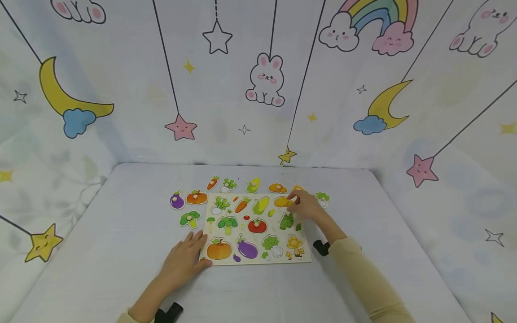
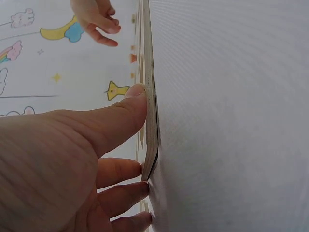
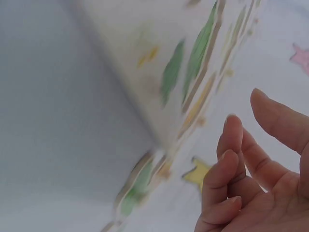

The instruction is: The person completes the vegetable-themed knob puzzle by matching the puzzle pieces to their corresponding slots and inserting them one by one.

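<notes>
A pale vegetable puzzle board (image 1: 238,211) lies flat on the table, with printed vegetables on it. My left hand (image 1: 183,255) rests at its near left corner, fingers extended along the left edge; in the left wrist view the thumb (image 2: 116,121) touches the board's side. My right hand (image 1: 307,206) hovers over the far right corner, near the board's potato picture (image 1: 282,202). The right wrist view shows its thumb (image 3: 280,118) apart from the bent fingers and nothing between them. A loose mushroom piece (image 1: 297,187) lies just beyond, partly hidden by the hand.
Loose pieces lie around the board: eggplant (image 1: 177,200), pumpkin (image 1: 196,197) and broccoli (image 1: 190,219) on the left; carrot (image 1: 212,182), white root with leaves (image 1: 228,185), corn (image 1: 253,185) and potato (image 1: 277,187) beyond; leafy green (image 1: 322,198) on the right. A patterned backdrop (image 1: 226,89) surrounds the table.
</notes>
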### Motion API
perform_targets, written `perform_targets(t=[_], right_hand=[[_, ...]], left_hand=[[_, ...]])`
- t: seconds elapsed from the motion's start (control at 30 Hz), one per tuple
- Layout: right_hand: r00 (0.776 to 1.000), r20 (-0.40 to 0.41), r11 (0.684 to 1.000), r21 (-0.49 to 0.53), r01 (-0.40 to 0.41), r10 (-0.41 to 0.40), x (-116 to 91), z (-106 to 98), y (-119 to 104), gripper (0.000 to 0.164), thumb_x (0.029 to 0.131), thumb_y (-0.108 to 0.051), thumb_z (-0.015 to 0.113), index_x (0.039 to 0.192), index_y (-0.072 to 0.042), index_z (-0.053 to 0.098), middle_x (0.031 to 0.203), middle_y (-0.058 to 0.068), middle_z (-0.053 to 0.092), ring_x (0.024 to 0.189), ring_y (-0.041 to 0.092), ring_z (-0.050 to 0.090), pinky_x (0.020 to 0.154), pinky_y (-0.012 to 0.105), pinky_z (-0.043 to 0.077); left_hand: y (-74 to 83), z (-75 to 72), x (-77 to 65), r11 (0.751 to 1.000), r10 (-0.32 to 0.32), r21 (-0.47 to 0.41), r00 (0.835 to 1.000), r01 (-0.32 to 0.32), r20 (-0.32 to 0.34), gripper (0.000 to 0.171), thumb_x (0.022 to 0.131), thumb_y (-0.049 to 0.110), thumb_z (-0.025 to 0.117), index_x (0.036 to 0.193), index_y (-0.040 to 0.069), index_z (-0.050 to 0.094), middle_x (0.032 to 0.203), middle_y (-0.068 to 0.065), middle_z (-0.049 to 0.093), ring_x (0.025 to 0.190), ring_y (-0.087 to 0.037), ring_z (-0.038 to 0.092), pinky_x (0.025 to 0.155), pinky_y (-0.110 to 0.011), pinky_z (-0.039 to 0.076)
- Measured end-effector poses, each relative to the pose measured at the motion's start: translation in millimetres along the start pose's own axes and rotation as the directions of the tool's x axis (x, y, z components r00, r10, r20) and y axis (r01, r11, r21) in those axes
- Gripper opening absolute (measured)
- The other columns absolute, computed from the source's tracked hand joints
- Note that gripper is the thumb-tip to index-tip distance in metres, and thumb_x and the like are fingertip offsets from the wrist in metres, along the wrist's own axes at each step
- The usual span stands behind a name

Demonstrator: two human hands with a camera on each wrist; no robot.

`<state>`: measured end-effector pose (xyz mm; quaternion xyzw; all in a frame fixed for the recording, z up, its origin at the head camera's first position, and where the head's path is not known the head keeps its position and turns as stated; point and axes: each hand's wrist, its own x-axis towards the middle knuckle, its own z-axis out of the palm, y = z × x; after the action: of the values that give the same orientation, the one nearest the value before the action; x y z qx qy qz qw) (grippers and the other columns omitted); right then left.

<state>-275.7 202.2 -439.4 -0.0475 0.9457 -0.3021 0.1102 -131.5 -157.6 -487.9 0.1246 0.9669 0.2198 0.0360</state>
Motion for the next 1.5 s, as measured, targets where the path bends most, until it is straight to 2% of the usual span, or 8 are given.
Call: perform_targets(t=[0.2, 0.33, 0.6, 0.8, 1.1, 1.23, 1.5], right_hand=[[0.992, -0.067, 0.994, -0.007, -0.11, 0.11, 7.6, -20.3, 26.4, 0.04, 0.089, -0.019, 0.07, 0.124, -0.003, 0.059, 0.098, 0.016, 0.063, 0.077, 0.023, 0.058, 0.061, 0.029, 0.049], [0.987, -0.091, 0.991, -0.033, -0.133, 0.13, 10.9, -25.8, 38.5, 0.04, 0.089, -0.02, 0.07, 0.123, -0.001, 0.059, 0.109, 0.022, 0.064, 0.087, 0.029, 0.061, 0.066, 0.034, 0.051], [0.978, -0.111, 0.978, -0.092, -0.187, 0.177, 14.3, -25.2, 52.5, 0.035, 0.087, -0.021, 0.072, 0.114, -0.001, 0.064, 0.121, 0.024, 0.063, 0.097, 0.033, 0.059, 0.077, 0.042, 0.051], [0.968, -0.121, 0.963, -0.128, -0.237, 0.222, 16.3, -20.2, 59.3, 0.025, 0.084, -0.022, 0.072, 0.102, -0.004, 0.067, 0.106, 0.017, 0.067, 0.087, 0.027, 0.057, 0.069, 0.035, 0.046], [0.965, -0.157, 0.967, -0.112, -0.227, 0.209, 18.7, -17.9, 56.2, 0.015, 0.082, -0.014, 0.074, 0.085, -0.001, 0.068, 0.08, 0.009, 0.064, 0.071, 0.021, 0.055, 0.058, 0.027, 0.042], [0.957, -0.166, 0.964, -0.076, -0.255, 0.24, 19.0, -17.7, 57.2, 0.014, 0.082, -0.014, 0.075, 0.084, -0.002, 0.068, 0.078, 0.008, 0.063, 0.07, 0.019, 0.054, 0.057, 0.026, 0.04], [0.955, -0.19, 0.97, -0.05, -0.24, 0.227, 13.8, -21.7, 54.4, 0.013, 0.082, -0.013, 0.072, 0.085, -0.001, 0.067, 0.08, 0.01, 0.065, 0.072, 0.021, 0.056, 0.058, 0.027, 0.042]], left_hand=[[0.4, -1.0, -1.1, 1.0, -0.011, -0.001, 1.0, 0.011, 0.008, 0.072, 0.084, 0.038, 0.074, 0.142, 0.003, 0.049, 0.152, -0.019, 0.042, 0.142, -0.045, 0.033, 0.111, -0.065, 0.029], [0.5, -1.2, -1.9, 1.0, -0.012, -0.002, 1.0, 0.012, 0.009, 0.072, 0.084, 0.038, 0.074, 0.142, 0.003, 0.049, 0.152, -0.018, 0.042, 0.142, -0.045, 0.033, 0.111, -0.065, 0.029], [-0.2, 0.8, -2.3, 1.0, -0.01, -0.01, 1.0, 0.01, 0.012, 0.072, 0.084, 0.039, 0.074, 0.142, 0.003, 0.05, 0.152, -0.018, 0.042, 0.142, -0.045, 0.033, 0.111, -0.065, 0.029], [-0.7, 2.1, -1.7, 1.0, -0.009, -0.003, 1.0, 0.009, 0.009, 0.073, 0.084, 0.039, 0.074, 0.142, 0.003, 0.049, 0.152, -0.018, 0.042, 0.142, -0.044, 0.033, 0.111, -0.065, 0.03], [1.2, -2.1, -1.5, 1.0, 0.012, -0.002, 1.0, -0.012, -0.016, 0.071, 0.084, 0.038, 0.074, 0.141, 0.002, 0.05, 0.151, -0.019, 0.043, 0.141, -0.045, 0.035, 0.11, -0.065, 0.031], [1.8, -2.1, -1.3, 1.0, 0.011, -0.004, 1.0, -0.011, -0.016, 0.071, 0.084, 0.037, 0.074, 0.141, 0.002, 0.05, 0.151, -0.019, 0.043, 0.141, -0.045, 0.034, 0.11, -0.065, 0.031], [1.9, -1.9, -1.3, 1.0, 0.005, -0.01, 1.0, -0.006, -0.019, 0.071, 0.084, 0.037, 0.074, 0.141, 0.001, 0.05, 0.151, -0.019, 0.043, 0.141, -0.045, 0.034, 0.111, -0.065, 0.03]])
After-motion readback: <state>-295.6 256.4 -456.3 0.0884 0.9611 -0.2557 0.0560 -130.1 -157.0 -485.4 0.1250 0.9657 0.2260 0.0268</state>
